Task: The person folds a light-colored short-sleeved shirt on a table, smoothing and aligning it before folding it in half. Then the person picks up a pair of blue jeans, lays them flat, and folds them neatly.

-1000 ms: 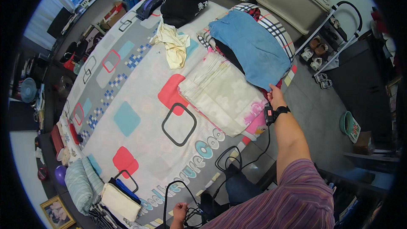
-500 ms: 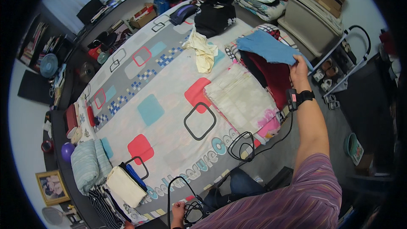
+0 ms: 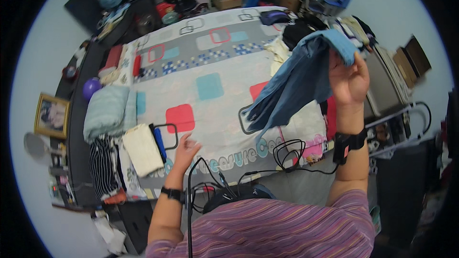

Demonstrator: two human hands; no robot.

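High over the right side of the bed, my right hand [image 3: 351,79] grips a pair of blue jeans [image 3: 301,74] by one end. The rest of the jeans hangs down leftward in loose folds. My left hand [image 3: 187,152] hovers over the near edge of the patterned bed sheet [image 3: 160,91], fingers apart, holding nothing. Nearest to it lies a folded cream garment [image 3: 143,150] with a blue cloth [image 3: 160,143] alongside. Partly hidden behind the jeans are a pale folded cloth [image 3: 306,123], a dark red garment [image 3: 331,114] and a crumpled cream garment [image 3: 278,53].
Black cable [image 3: 289,157] loops across the bed's near edge and toward my wrists. A rolled pale green quilt [image 3: 107,114] and a black striped garment [image 3: 101,167] lie at the left. Past the bed's right side stand a storage bin [image 3: 382,79] and a metal-framed rack [image 3: 401,131].
My right hand has lifted the jeans off the pile, and they have unfolded to hang down. My left hand has risen from the lower edge toward the bed. The view has turned left.
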